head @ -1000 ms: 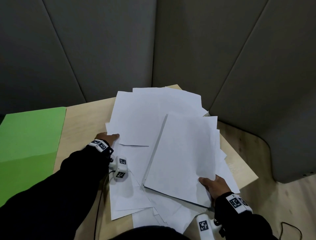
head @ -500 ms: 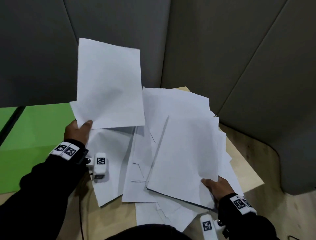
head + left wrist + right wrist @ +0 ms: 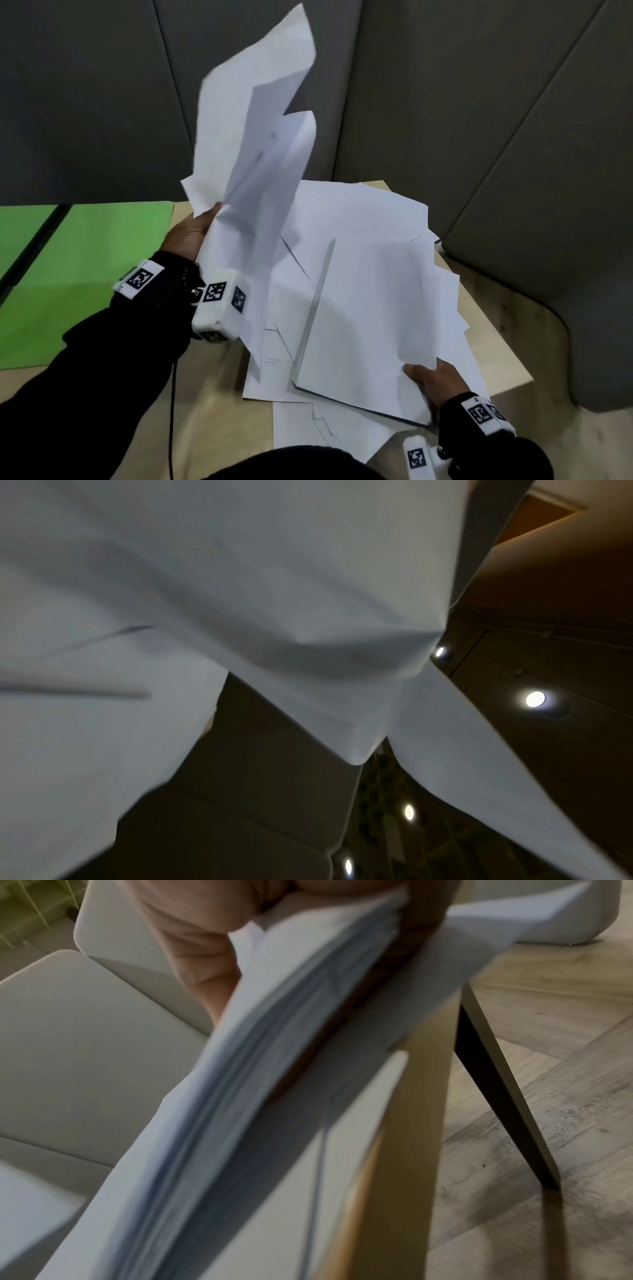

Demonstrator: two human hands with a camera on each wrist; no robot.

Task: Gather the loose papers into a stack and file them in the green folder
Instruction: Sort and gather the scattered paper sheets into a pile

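Note:
My left hand holds a few white sheets raised upright above the table; they curl and blur, and they fill the left wrist view as white sheets. My right hand grips the near right corner of a gathered paper stack tilted over the pile; its edge is the paper stack in the right wrist view. More loose papers lie spread beneath. The green folder lies flat at the table's left.
The wooden table stands in a corner of grey padded wall panels. Its right edge drops to a wood floor. A dark table leg shows in the right wrist view. A black cable hangs from my left wrist.
My left hand lifted sheets off the pile, then swung them right and higher, over the spread papers. The right hand kept its grip on the stack. The head view shifted.

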